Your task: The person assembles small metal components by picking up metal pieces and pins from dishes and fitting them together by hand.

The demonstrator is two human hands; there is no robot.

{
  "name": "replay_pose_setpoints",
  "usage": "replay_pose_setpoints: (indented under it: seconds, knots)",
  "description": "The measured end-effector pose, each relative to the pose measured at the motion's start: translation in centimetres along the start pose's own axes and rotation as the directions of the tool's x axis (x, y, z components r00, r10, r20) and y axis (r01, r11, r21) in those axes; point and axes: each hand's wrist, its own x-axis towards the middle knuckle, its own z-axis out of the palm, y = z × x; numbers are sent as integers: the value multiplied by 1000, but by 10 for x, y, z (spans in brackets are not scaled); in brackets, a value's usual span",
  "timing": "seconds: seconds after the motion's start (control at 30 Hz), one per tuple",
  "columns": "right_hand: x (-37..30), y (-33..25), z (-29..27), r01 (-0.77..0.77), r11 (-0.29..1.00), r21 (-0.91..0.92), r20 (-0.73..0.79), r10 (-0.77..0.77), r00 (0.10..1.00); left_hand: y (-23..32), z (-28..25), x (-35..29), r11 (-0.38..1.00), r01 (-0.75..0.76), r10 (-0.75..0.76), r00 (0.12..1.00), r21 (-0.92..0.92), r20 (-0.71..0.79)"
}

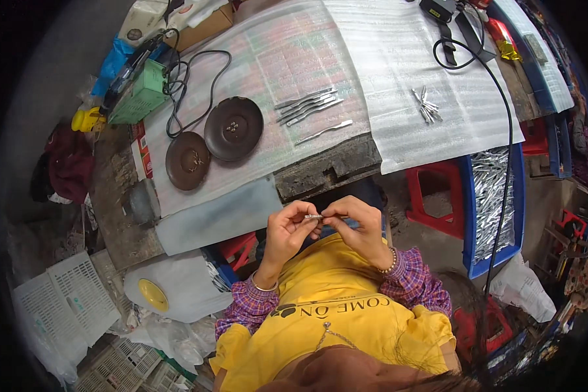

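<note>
Pinching tight here, in front of the yellow shirt, just off the near edge of the tabletop! Gripping a small metal piece by its left end with the left hand, closed down to thumb and fingertips. Matching that on its right end with the right hand, pinched nearly closed as well. Cannot make out the piece's finer shape at this size.

Across to the tabletop, and spotting a bunch of metal strips side by side on foam sheeting, with a single strip just nearer. Over to the left of those, finding a large brown dish beside a small brown dish, with a few tiny bits in each. Behind the dishes, looping round toward a green basket, a black cord.

Swinging right, to a loose heap of small metal parts on a white foam sheet. Then down past the tabletop's edge to a blue bin, loaded with long metal pieces, next to a red stool.
</note>
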Motion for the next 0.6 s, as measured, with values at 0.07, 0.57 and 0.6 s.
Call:
replay_pose_setpoints:
  seconds: [0.07, 0.57, 0.6]
  knots:
    - [-1, 2, 2, -42, 999, 29, -8, 42, 999, -2, -1, 0, 1000, -9, 9, 1000, 17, -10]
    - [-3, 8, 0, -328, 912, 246, 90, 316, 945, -5, -1, 3, 999, -18, 20, 998, 34, -52]
    - [-4, 9, 1, -353, 893, 280, 100, 339, 935, -5, -1, 3, 999, -18, 20, 998, 35, -52]
